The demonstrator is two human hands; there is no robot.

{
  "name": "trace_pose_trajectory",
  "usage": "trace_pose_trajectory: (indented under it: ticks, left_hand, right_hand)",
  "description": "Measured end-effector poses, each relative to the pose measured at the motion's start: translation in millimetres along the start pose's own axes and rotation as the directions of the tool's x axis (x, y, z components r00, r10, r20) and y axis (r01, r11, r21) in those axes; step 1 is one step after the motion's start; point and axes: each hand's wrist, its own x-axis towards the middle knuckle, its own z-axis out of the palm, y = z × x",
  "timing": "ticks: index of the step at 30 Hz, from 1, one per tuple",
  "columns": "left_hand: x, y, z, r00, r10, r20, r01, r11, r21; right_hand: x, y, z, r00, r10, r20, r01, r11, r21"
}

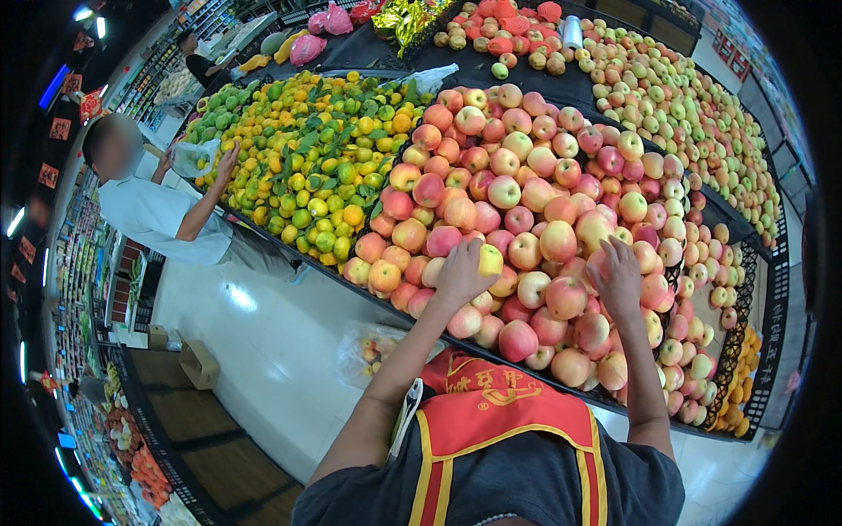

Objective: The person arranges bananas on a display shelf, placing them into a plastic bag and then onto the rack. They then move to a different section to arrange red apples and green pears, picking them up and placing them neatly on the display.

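Observation:
A broad heap of pink and yellow apples (520, 250) lies before me in a display bin. My left hand (460, 276) is curled around a yellowish apple (490, 260) near the bin's front edge, with its thumb on the near side. Further right, my right hand (616, 279) bends its fingers and thumb around a pink apple (597, 263) in the heap; the palm hides part of it. Between the hands, a pink apple (566, 297) and a yellow-pink apple (558, 241) rest on top of the others.
Green-yellow citrus fruit (309, 164) with leaves fills the adjoining left section. A person (158, 210) stands there with a clear plastic bag (196, 158). Smaller apples (671, 105) lie at the back right. A bag of fruit (368, 355) sits on the floor, near an open carton (198, 363).

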Motion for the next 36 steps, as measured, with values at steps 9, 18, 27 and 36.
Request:
trace_pose_trajectory:
  ticks: [9,18,27,36]
  left_hand:
    - [4,4,-34,0.99,-0.07,-0.121,0.054,0.99,-0.129]
    - [-14,-37,-47,0.963,-0.257,-0.081,0.105,0.634,-0.766]
    - [-27,-48,-49,0.95,-0.307,-0.064,0.095,0.476,-0.874]
    - [-31,-53,-50,0.957,-0.283,-0.069,0.083,0.492,-0.867]
  right_hand:
    - [20,-84,87,0.797,-0.432,0.421,0.389,0.902,0.19]
    - [15,-109,159,0.643,-0.509,0.572,0.659,0.749,-0.074]
    - [39,-110,130,0.592,-0.708,0.384,0.685,0.694,0.224]
    - [33,-131,107,0.814,-0.289,0.503,0.26,0.957,0.129]
